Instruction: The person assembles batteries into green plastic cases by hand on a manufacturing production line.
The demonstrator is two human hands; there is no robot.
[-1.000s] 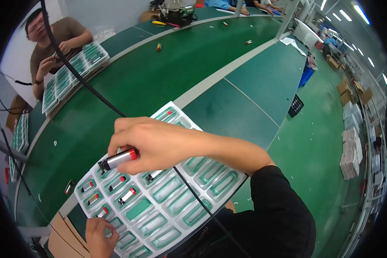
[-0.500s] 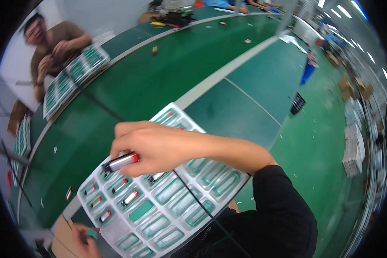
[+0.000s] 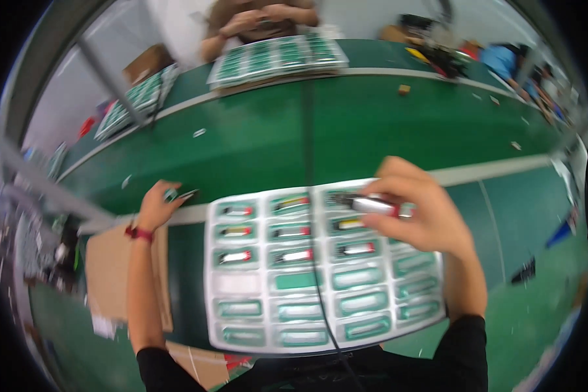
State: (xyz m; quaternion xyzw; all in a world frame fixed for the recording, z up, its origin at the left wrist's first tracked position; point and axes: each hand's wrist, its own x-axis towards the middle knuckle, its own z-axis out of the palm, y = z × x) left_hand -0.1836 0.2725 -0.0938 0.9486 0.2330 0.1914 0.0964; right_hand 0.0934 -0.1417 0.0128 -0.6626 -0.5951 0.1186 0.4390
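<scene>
Before me lies a white moulded tray (image 3: pixel 264 261) with rows of oblong, green-lined pockets. Several pockets in its far and left part hold small silver cylinders (image 3: pixel 294 256) with red or yellow parts and dark ends. My right hand (image 3: pixel 424 206) is closed on one such silver cylinder (image 3: pixel 371 205), dark at one end and red at the other, above the far right part of the tray. Beyond the tray's far left corner, over the green belt, my left hand (image 3: pixel 158 206) pinches a small green piece (image 3: pixel 170 195); a thin dark tip juts from its fingers, too blurred to name.
A green conveyor belt (image 3: pixel 255 134) runs across beyond the tray, with small scraps on it. Cardboard (image 3: pixel 121 277) lies at the left. Across the belt, a person works behind stacked trays (image 3: pixel 277 62). A dark cable hangs in front of my tray.
The view has swung left, bringing both forearms into sight. My right hand still holds the cylinder, now over the tray's far right part. The left hand now appears over the belt.
</scene>
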